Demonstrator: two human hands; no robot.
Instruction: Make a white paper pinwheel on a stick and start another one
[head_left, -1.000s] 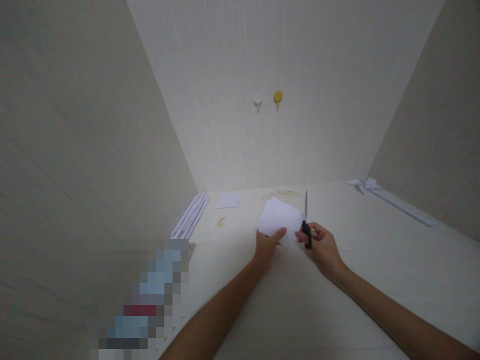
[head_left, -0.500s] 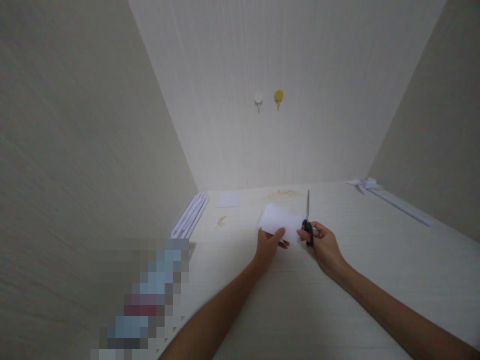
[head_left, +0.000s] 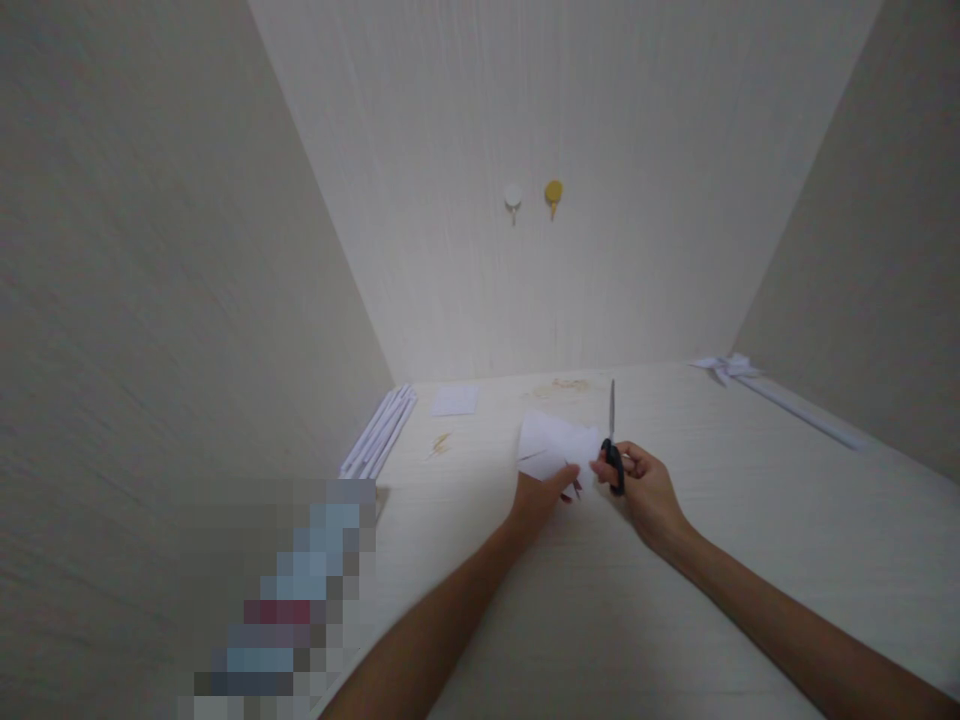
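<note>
A white sheet of paper is held above the table, with dark slits showing along its lower part. My left hand is closed on its lower edge, thumb on top and fingers underneath. In my right hand is a pair of scissors with black handles, its blades pointing up and away from me. The blades look closed and stand just right of the paper. My right fingertips are at the paper's right edge; whether they grip it too, I cannot tell.
Rolled white paper sticks lie along the left wall. Near them are a square white sheet and small yellowish pieces. A paper pinwheel on a stick rests at the right wall. Two hooks hang on the back wall.
The paper has tilted and turned a little, so slits now show in its lower part. My left thumb has shifted slightly right. The scissors stay in my right hand.
</note>
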